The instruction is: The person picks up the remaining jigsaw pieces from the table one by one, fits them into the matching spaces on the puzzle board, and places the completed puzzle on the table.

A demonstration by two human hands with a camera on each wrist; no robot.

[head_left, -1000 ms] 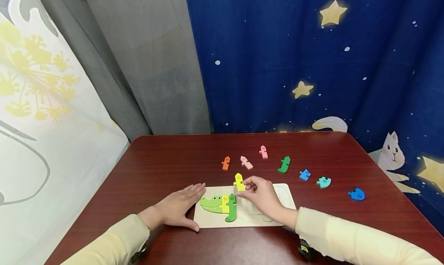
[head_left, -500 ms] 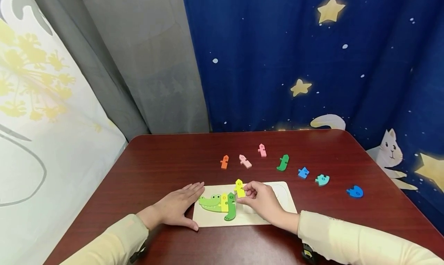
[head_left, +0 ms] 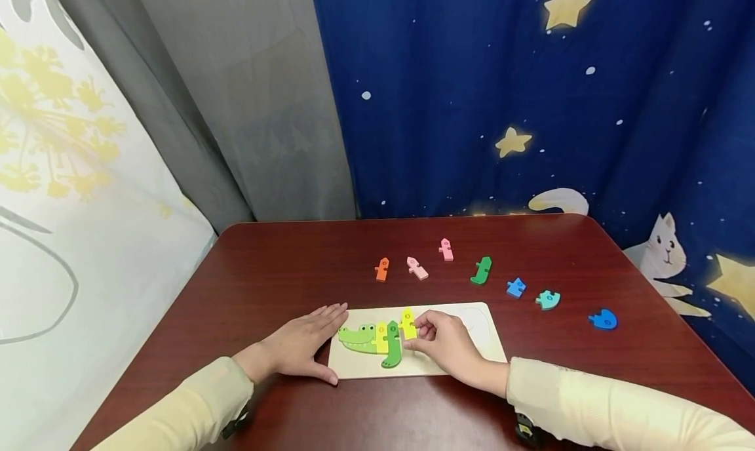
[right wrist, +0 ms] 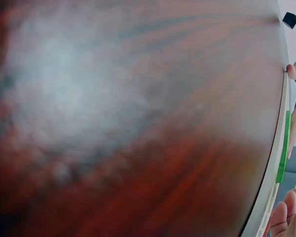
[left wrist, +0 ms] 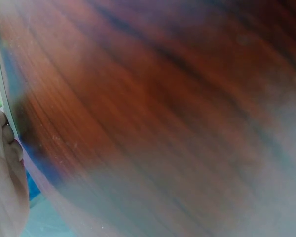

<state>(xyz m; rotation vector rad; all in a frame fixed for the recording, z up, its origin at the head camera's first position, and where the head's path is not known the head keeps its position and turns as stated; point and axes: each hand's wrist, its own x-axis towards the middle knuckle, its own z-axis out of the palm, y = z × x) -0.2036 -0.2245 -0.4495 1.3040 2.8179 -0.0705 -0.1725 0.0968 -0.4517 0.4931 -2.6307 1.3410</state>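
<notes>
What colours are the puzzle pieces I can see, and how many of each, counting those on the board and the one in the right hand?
Green pieces: 3
Yellow pieces: 2
Pink pieces: 2
Blue pieces: 2
Orange piece: 1
Teal piece: 1
Total: 11

The bare right hand [head_left: 446,341] hides part of the pale, rectangular wooden board [head_left: 414,367]; in both wrist views, the reddish-brown, wood-grained tabletop [left wrist: 138,98] is blurred.

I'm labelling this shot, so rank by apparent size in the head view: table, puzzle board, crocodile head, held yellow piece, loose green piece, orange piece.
Table
Puzzle board
Crocodile head
Held yellow piece, loose green piece: too alike to rank
Orange piece
</notes>
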